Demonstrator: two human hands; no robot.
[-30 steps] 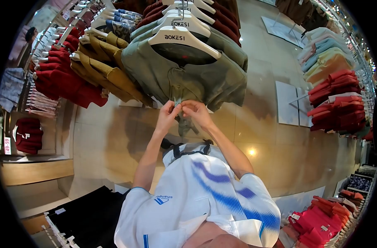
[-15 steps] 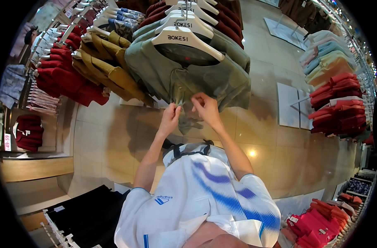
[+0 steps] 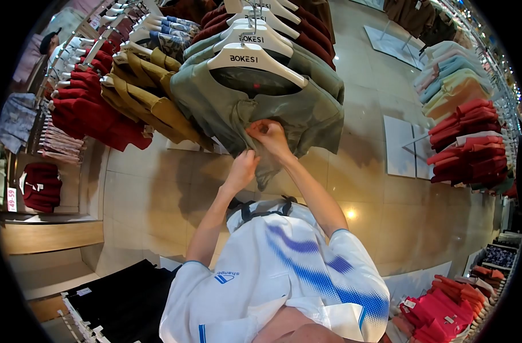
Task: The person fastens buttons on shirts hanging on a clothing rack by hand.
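Observation:
A grey-green garment hangs on a white BOKESI hanger in front of me, its front bunched around the middle. My left hand is closed on the lower front edge of the cloth. Higher and slightly to the right, my right hand pinches the front of the same garment, thumb and fingers together. The cloth between the two hands is gathered, and its lower part hangs behind them.
Mustard garments and red garments hang at the left. Black folded clothing lies at the lower left. Racks of pastel and red clothes stand at the right. Pink clothing is at the lower right.
My right hand came off the cloth, then moved up and left onto the garment's front, where its fingers now close. My left hand has shifted slightly right and down, still gripping the cloth.

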